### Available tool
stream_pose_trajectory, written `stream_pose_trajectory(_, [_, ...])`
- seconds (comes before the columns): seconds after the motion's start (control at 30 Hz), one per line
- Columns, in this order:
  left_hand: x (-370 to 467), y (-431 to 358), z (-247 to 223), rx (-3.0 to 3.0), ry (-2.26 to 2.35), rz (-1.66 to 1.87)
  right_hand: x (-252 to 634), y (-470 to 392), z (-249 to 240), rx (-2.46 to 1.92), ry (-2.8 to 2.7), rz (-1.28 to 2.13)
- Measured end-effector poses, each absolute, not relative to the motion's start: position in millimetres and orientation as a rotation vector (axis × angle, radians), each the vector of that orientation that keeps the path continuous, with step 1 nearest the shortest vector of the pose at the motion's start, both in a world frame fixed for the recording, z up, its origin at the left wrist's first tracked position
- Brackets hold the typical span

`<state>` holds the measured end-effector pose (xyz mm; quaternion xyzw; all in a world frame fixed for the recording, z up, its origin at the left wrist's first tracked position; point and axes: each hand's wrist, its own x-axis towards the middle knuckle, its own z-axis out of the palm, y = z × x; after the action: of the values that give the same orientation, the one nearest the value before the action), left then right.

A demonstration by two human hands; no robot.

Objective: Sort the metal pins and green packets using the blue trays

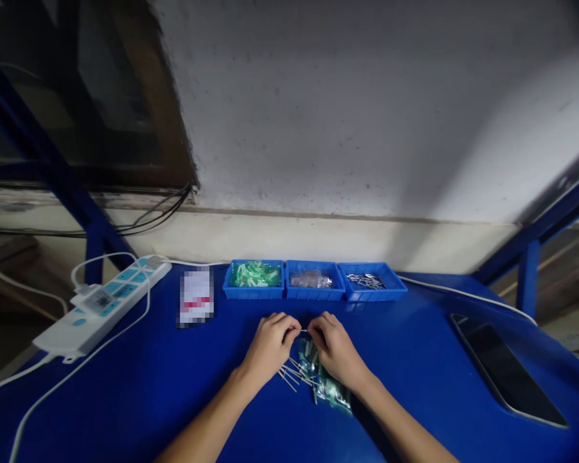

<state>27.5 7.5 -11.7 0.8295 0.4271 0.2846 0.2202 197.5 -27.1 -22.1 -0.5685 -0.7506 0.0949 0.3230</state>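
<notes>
2 hands, left hand point(270, 346) and right hand point(334, 347), pinch a small pin point(303, 331) mid-table point(415, 360), clear of 3 trays point(314, 283).

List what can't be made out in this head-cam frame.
- Small part pinched between left hand and right hand: head view, too small, covered by fingertips.
- Card: face blurred out.
- Contents of the middle bin and right bin: too small to identify.
- Pile of finished pieces: partly under the right wrist.
- Power strip: its cord is cut off by the left edge.
</notes>
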Motion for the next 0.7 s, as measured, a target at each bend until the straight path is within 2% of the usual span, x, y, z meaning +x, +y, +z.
stream_pose_trajectory(0.2, [26.8,8.8,-13.0,2.162,1.22,0.844,193.6,-34.0,-7.7,-1.441,-1.964,0.363])
stream_pose_trajectory(0.7, [26.7,3.4,-1.7,2.081,1.056,0.948,197.7,-37.0,4.2,-1.337,-2.042,0.356])
